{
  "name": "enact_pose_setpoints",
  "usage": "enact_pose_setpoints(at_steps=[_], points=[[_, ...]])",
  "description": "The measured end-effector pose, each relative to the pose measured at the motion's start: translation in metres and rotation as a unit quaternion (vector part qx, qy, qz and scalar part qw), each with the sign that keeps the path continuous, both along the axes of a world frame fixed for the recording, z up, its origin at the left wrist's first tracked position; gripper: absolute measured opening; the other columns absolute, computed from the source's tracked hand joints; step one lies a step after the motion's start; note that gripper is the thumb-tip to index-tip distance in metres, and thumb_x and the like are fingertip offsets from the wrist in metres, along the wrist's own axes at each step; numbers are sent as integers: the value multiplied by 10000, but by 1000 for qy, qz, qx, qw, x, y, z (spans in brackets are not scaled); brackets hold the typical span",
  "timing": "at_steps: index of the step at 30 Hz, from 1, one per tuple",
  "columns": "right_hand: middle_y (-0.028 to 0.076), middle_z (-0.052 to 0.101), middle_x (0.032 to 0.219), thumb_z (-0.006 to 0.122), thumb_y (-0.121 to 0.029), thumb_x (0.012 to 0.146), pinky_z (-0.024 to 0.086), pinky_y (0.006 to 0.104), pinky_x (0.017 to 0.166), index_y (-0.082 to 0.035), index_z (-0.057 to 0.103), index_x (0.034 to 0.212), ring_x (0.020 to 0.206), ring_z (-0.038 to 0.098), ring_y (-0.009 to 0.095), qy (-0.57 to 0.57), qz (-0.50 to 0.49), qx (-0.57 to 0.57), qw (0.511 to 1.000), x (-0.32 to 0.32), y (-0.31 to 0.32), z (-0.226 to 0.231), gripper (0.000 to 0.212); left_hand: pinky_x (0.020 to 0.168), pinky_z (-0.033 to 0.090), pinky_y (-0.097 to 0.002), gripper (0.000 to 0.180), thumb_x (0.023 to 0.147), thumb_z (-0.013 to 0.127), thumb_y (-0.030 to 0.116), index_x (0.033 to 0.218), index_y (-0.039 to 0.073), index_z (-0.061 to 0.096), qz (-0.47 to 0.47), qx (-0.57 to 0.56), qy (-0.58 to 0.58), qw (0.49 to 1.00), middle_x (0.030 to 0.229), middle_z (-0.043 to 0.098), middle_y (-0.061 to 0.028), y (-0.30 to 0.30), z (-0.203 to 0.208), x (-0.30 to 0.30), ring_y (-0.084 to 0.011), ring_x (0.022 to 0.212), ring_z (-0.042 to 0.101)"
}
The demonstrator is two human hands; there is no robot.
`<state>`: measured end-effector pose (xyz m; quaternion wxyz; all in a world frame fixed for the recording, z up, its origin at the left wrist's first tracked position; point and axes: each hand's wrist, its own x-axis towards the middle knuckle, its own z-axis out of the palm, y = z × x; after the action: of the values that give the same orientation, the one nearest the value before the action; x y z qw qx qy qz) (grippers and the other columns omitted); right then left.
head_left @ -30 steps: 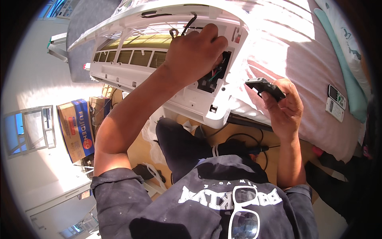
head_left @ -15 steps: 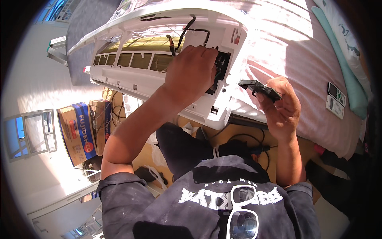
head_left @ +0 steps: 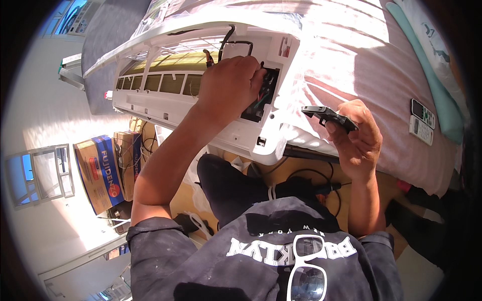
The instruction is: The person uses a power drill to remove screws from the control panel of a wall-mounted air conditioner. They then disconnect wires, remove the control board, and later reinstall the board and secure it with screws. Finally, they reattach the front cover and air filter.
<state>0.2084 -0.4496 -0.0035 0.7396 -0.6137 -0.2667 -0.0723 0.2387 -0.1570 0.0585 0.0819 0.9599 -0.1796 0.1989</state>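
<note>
An indoor air conditioner unit (head_left: 241, 136), white and without its front cover, lies at the edge of the bed. My left hand (head_left: 226, 88) is at its right end with curled fingers, over the dark compartment (head_left: 265, 98) where coloured wires show. Whatever those fingertips grip is hidden behind the hand. A black cable (head_left: 227, 40) loops above it, and a bundle of wire ends (head_left: 209, 58) pokes up beside the knuckles. In my right hand (head_left: 362, 143) is a small black plastic cover (head_left: 327, 115), pinched between thumb and fingers and held tilted above the bed, apart from the unit.
Two remote controls (head_left: 422, 120) lie on the pink bedsheet (head_left: 346, 60) at the right. Cardboard boxes (head_left: 95, 173) stand on the floor to the left. A black cord (head_left: 321, 173) runs beneath the bed's edge. White-framed sunglasses (head_left: 307, 266) hang from my shirt.
The air conditioner unit has shifted a little to the left, and my left hand has moved along with it. My right hand still holds the black cover, now turned slightly.
</note>
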Motion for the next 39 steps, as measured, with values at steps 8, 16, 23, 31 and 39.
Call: enact_pose_setpoints(at_steps=[8,16,23,31,39], points=[[31,666,1027,789,159,937,493,279,860,-20,707,1095,954,599,135,47,14,19,999,-6,2,2,253,656,621,-442,218,965,823,198,967,98,629,51,5,55,997,833,734,-75,6,2,6,-309,769,764],[28,669,1031,779,156,931,496,283,859,-23,709,1085,959,606,137,43,10,2,999,-8,0,10,246,790,640,-480,281,960,838,219,1170,117,682,-28,-48,71,996,941,764,-106,15,9,10,-344,924,785],[36,715,949,803,129,807,520,332,871,-44,730,1010,944,654,209,7,-4,-16,1000,-5,4,11,276,896,640,-518,438,953,852,456,1229,134,743,53,29,191,980,1163,755,-121,15,34,27,-364,1046,789],[177,797,1196,710,136,775,594,381,857,-20,663,1488,921,760,310,-155,62,-159,973,11,1,46,732,888,647,-471,743,749,964,637,1206,103,722,103,81,147,980,1067,807,-94,25,38,32,-324,1024,808],[255,673,1523,690,-19,747,603,463,1003,-36,459,1708,1266,704,393,-35,208,-350,913,44,21,78,989,784,602,-457,540,729,1012,467,1012,121,709,67,-59,59,994,907,736,-46,36,7,25,-303,863,730]])
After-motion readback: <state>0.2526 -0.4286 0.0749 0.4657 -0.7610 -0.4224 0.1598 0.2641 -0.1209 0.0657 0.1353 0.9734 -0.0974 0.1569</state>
